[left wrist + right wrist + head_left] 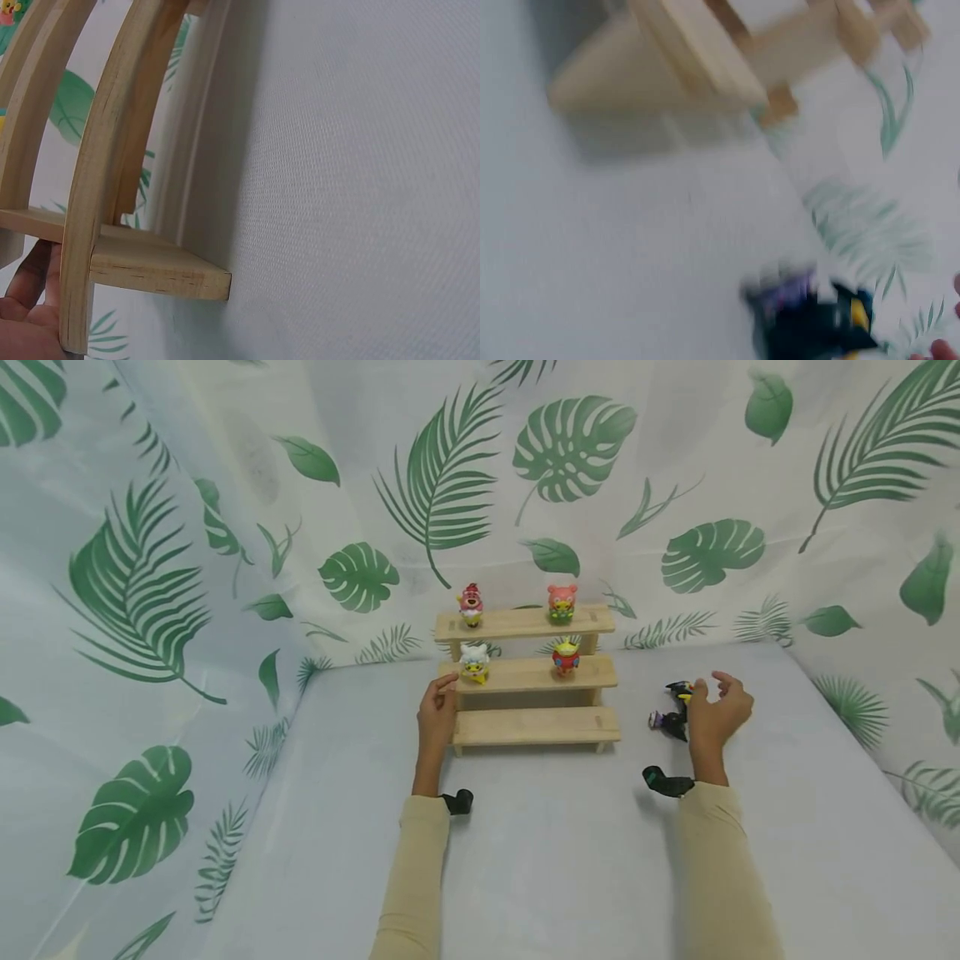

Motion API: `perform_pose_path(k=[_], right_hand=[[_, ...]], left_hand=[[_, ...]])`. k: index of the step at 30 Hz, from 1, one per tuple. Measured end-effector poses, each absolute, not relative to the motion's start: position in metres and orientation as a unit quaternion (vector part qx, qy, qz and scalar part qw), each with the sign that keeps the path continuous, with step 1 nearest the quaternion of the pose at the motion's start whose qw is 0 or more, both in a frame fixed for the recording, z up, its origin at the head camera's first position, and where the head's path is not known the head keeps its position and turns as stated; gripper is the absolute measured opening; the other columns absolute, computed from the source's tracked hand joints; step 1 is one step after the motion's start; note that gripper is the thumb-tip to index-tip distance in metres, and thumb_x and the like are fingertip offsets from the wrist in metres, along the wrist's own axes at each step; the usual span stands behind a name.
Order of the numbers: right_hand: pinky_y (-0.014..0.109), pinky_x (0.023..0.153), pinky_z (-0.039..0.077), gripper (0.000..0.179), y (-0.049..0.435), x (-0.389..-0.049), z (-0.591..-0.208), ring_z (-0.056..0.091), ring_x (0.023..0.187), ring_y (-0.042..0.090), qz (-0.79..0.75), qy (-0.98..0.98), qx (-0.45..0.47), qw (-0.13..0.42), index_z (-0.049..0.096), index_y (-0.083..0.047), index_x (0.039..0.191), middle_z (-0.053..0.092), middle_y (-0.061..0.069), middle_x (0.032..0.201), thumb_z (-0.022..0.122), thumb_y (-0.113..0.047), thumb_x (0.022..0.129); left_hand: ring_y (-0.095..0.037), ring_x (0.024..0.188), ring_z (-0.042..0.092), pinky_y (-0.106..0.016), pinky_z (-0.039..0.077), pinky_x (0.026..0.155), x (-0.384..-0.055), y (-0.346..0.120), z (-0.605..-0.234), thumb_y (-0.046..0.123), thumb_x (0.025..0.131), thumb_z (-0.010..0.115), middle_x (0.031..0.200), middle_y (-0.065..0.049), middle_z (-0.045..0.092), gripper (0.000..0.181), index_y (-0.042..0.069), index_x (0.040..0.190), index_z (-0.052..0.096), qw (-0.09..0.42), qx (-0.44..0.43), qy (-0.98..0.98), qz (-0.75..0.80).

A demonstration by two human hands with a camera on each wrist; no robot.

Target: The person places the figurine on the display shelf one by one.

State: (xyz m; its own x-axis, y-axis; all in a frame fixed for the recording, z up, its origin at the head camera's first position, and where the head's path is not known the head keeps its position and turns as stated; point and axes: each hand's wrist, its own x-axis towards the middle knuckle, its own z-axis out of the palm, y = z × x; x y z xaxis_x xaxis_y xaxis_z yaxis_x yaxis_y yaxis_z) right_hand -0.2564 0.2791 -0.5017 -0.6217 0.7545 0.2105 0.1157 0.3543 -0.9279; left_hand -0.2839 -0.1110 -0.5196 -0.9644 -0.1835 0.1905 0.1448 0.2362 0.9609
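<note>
My left hand (437,714) is at the left end of a three-step wooden display stand (534,727). In the left wrist view its fingers (30,277) reach beside the stand's end and seem to touch the wood; the thumb is hidden. Off to the stand's right, my right hand (718,714) hovers by two dark toy figures, fingers loosely bent and nothing visible in them. One black figure (680,688) has yellow parts; the other (672,722) has a purple top. The blurred right wrist view shows them as a dark cluster (802,326), with fingertips (943,349) at its edge.
A red-and-pink figure (471,605) and a pink-green figure (562,604) stand on the top step. The middle step bears a white-yellow figure (474,663) and a red-blue figure (566,657). Behind the pale table (555,852) hangs a leaf-patterned cloth (480,535).
</note>
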Motion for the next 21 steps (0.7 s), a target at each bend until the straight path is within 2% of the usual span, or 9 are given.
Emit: perform_pose_path(k=[3,5,7,9,15,17,21], right_hand=[[0.046,0.109,0.037,0.054,0.305,-0.252,-0.508,0.037,0.134,0.034,0.505,-0.774,-0.328,0.195,0.040,-0.005,0.146,0.034,0.023,0.147,0.051,-0.027,0.098],[0.049,0.108,0.038,0.063,0.318,-0.251,-0.512,0.036,0.137,0.039,0.493,-0.800,-0.324,0.111,0.030,-0.005,0.152,0.031,0.025,0.152,0.048,-0.034,0.099],[0.050,0.105,0.040,0.067,0.326,-0.252,-0.516,0.039,0.135,0.042,0.471,-0.824,-0.309,0.056,0.027,-0.002,0.152,0.034,0.027,0.151,0.046,-0.037,0.099],[0.050,0.101,0.043,0.068,0.331,-0.254,-0.518,0.043,0.131,0.042,0.447,-0.842,-0.300,0.028,0.029,0.001,0.151,0.039,0.029,0.147,0.047,-0.039,0.099],[0.044,0.084,0.046,0.070,0.336,-0.258,-0.520,0.049,0.119,0.041,0.414,-0.862,-0.294,-0.007,0.040,0.004,0.145,0.052,0.029,0.136,0.053,-0.044,0.096],[0.043,0.081,0.045,0.072,0.337,-0.258,-0.519,0.051,0.113,0.040,0.413,-0.864,-0.288,-0.022,0.041,0.005,0.143,0.057,0.029,0.129,0.056,-0.046,0.094],[0.045,0.084,0.047,0.075,0.340,-0.258,-0.519,0.055,0.107,0.037,0.420,-0.861,-0.282,-0.053,0.043,0.009,0.141,0.063,0.029,0.115,0.059,-0.047,0.093]], left_hand=[[-0.009,0.061,0.045,-0.023,0.037,0.053,-0.283,-0.111,-0.520,0.037,0.102,0.051,0.087,-0.022,0.062,0.025,0.031,0.122,0.064,0.135,0.016,-0.772,-0.620],[-0.009,0.059,0.044,-0.023,0.036,0.052,-0.283,-0.110,-0.520,0.035,0.102,0.051,0.084,-0.024,0.061,0.024,0.031,0.121,0.064,0.134,0.015,-0.770,-0.624],[-0.009,0.057,0.044,-0.022,0.036,0.051,-0.285,-0.109,-0.520,0.033,0.102,0.051,0.079,-0.023,0.059,0.024,0.030,0.121,0.065,0.135,0.013,-0.768,-0.626],[-0.008,0.056,0.043,-0.022,0.036,0.050,-0.286,-0.109,-0.519,0.033,0.102,0.051,0.076,-0.019,0.058,0.024,0.030,0.121,0.064,0.132,0.011,-0.769,-0.626],[-0.008,0.059,0.045,-0.023,0.038,0.053,-0.286,-0.109,-0.521,0.037,0.102,0.051,0.076,-0.004,0.057,0.024,0.030,0.121,0.065,0.131,0.020,-0.773,-0.620],[-0.008,0.060,0.045,-0.023,0.038,0.053,-0.285,-0.109,-0.521,0.037,0.102,0.051,0.075,-0.002,0.056,0.025,0.030,0.121,0.065,0.132,0.024,-0.774,-0.619],[-0.008,0.059,0.044,-0.023,0.037,0.053,-0.284,-0.109,-0.520,0.037,0.102,0.049,0.074,-0.005,0.056,0.026,0.030,0.121,0.064,0.131,0.023,-0.776,-0.617]])
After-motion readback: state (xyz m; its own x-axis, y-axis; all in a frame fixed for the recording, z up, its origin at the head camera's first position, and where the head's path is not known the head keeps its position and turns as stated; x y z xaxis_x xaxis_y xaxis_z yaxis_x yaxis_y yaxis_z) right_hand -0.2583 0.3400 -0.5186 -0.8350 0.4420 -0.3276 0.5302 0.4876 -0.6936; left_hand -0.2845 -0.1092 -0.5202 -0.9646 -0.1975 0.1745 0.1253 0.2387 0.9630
